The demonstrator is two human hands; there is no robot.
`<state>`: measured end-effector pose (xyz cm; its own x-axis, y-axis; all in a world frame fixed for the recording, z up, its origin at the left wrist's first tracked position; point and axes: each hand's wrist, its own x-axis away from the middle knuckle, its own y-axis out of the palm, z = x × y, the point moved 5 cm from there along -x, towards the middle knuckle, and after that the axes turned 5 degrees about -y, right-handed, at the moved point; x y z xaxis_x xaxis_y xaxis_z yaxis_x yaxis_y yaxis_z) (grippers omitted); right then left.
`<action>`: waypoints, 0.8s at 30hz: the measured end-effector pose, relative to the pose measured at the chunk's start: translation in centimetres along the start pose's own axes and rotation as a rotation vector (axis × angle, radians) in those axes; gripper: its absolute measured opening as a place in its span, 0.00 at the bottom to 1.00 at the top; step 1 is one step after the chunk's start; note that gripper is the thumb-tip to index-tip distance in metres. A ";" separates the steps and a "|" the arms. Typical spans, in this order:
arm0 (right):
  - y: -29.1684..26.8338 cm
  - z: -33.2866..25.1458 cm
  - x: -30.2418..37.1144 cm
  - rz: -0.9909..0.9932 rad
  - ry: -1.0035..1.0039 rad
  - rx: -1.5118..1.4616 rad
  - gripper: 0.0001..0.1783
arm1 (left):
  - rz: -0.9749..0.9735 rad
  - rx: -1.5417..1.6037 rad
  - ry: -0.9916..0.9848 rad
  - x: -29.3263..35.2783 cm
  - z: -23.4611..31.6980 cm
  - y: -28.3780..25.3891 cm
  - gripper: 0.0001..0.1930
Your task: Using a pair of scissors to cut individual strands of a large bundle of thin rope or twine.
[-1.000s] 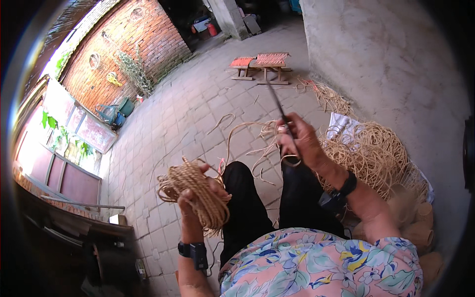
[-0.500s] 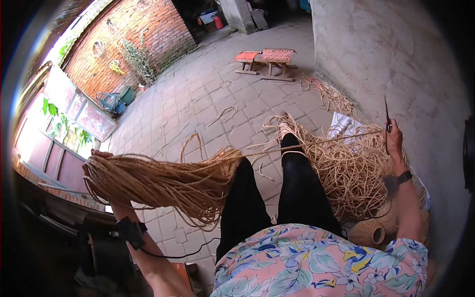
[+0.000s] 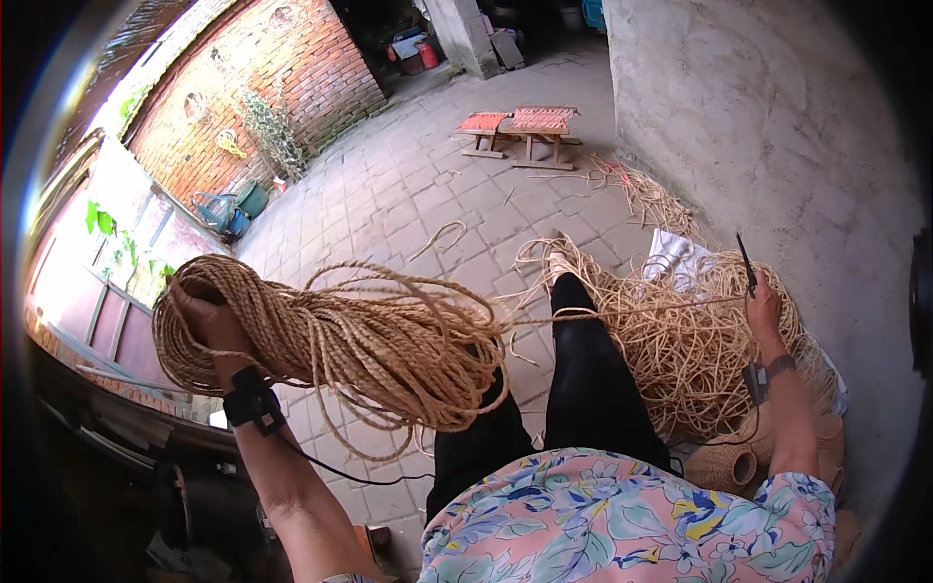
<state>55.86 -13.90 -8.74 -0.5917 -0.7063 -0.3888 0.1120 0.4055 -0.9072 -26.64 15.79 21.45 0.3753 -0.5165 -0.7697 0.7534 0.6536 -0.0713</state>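
Observation:
A thick coil of braided straw rope (image 3: 360,335) is looped over my left hand (image 3: 207,321) and stretches rightward to my left knee. The loops hide most of that hand's fingers, which appear closed around the coil. A single strand (image 3: 641,311) of the same rope runs across my right leg from the coil to my right hand (image 3: 766,309). That hand is closed on dark scissors (image 3: 747,260), their tip pointing up and away, with the strand at its fingers. Below the strand lies a large tangled heap of straw rope (image 3: 690,364), beside my right leg.
White cloth (image 3: 673,251) lies at the heap's far side. Woven straw vessels (image 3: 724,466) stand near my right elbow, by the grey wall (image 3: 758,117). Two low stools with red woven seats (image 3: 542,119) are ahead on the paved floor (image 3: 389,233). Cables run from both wrist devices.
My left hand has turned and moved lower and nearer, showing the coil's looped end. My right hand has come down slightly with the scissors and strand.

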 end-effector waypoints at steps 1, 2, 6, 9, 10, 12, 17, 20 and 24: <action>0.1 0.1 0.2 0.019 -0.044 -0.024 0.27 | 0.047 -0.275 0.172 0.1 0.2 0.4 0.25; 0.2 0.4 0.3 0.030 -0.055 -0.022 0.27 | 0.092 -0.401 0.386 0.6 0.9 1.0 0.26; 1.2 4.8 1.3 -0.045 0.044 0.030 0.28 | 0.026 -0.033 -0.007 -0.8 0.5 0.5 0.26; 0.3 10.8 1.7 0.023 0.154 0.227 0.27 | 0.007 0.269 -0.269 -0.8 0.7 -1.5 0.23; 0.0 12.7 1.6 0.059 0.136 0.221 0.27 | -0.010 0.102 -0.168 -0.5 1.5 -2.2 0.21; -1.1 16.6 0.8 0.103 0.188 0.291 0.27 | -0.113 -0.382 0.184 1.5 3.4 -2.2 0.23; -5.2 22.1 -2.6 0.237 0.355 0.363 0.27 | -0.314 -0.056 0.074 7.2 3.2 -0.8 0.25; -5.2 19.3 -4.1 0.086 0.403 0.336 0.24 | -0.277 -0.319 0.191 10.2 3.1 0.5 0.28; -3.3 4.8 -4.1 -0.070 0.103 -0.164 0.27 | -0.240 0.316 -0.230 13.4 1.6 2.6 0.25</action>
<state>61.70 -15.13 -4.96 -0.6731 -0.6763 -0.2991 -0.0592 0.4525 -0.8898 -18.80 9.73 11.95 0.2534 -0.7651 -0.5919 0.9480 0.3182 -0.0055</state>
